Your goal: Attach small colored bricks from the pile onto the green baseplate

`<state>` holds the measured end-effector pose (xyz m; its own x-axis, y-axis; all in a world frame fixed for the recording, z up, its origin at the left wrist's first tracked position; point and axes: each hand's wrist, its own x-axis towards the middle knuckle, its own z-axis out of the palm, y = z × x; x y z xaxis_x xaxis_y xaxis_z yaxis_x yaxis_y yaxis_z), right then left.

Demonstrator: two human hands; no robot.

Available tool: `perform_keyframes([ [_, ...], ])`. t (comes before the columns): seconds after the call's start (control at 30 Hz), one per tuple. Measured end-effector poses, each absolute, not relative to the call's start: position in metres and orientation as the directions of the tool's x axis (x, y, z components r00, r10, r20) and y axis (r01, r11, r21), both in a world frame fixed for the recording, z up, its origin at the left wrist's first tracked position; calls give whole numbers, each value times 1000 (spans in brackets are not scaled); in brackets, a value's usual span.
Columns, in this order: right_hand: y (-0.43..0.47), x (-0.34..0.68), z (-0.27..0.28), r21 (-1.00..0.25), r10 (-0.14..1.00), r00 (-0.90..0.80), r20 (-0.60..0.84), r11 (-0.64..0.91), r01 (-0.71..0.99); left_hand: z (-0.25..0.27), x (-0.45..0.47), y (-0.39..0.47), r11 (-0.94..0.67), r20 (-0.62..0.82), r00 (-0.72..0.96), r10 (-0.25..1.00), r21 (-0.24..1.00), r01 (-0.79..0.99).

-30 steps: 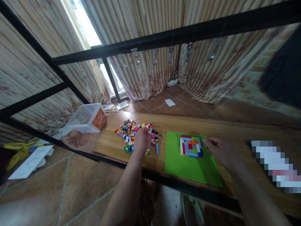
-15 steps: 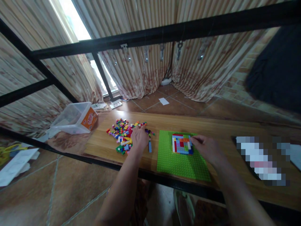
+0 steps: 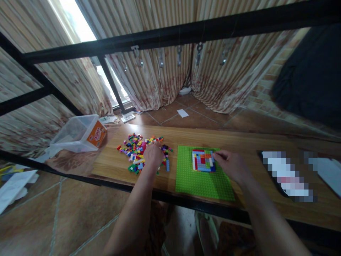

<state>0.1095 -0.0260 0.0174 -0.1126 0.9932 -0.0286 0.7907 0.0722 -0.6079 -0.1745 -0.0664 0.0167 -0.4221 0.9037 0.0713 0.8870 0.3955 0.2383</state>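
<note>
On a green studded baseplate (image 3: pixel 202 186) sits a square build of toy bricks (image 3: pixel 203 164) in red, white, blue, orange and other colours. My right hand (image 3: pixel 231 165) is at the build's right edge, with thumb and forefinger pinched together there; whatever they grip is too small to make out. Left of the baseplate lies a loose pile of small toy bricks (image 3: pixel 139 156). My left hand (image 3: pixel 153 155) reaches over the pile's right part, back upward and fingers pointing down among the bricks. Its fingertips are mostly hidden. A long blue brick (image 3: pixel 167 165) lies just right of that hand.
A clear plastic box (image 3: pixel 77 133) with an orange label stands beyond the table's left end. A dark-edged, pixelated object (image 3: pixel 287 176) lies on the wooden table (image 3: pixel 247 142) at right. A black metal bar (image 3: pixel 160 39) crosses in front of the curtains.
The whole view has shifted slightly, so things appear a little further left. My left hand stays over the pile and my right hand stays at the build's right edge.
</note>
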Motion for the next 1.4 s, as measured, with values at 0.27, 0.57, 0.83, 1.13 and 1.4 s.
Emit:
perform_keyframes([
  [0.27, -24, 112, 18, -585, 997, -78, 9, 68, 808, 28, -150, -70, 149, 264, -347, 900, 561, 814],
  [0.57, -24, 103, 17, -608, 996, -90, 5, 74, 790, 14, -49, -74, -106, 184, -68, 981, 787, 608],
  [0.83, -25, 107, 15, -608, 995, -99, 20, 91, 789, 20, -26, -65, 2, 90, -74, 993, 616, 788],
  [1.13, -27, 107, 19, -590, 994, -102, 30, 100, 801, 18, -25, -61, 53, 23, -89, 996, 645, 762],
  [1.4, -28, 106, 20, -586, 993, -111, 42, 115, 802, 16, -32, -58, -26, 67, -28, 997, 687, 726],
])
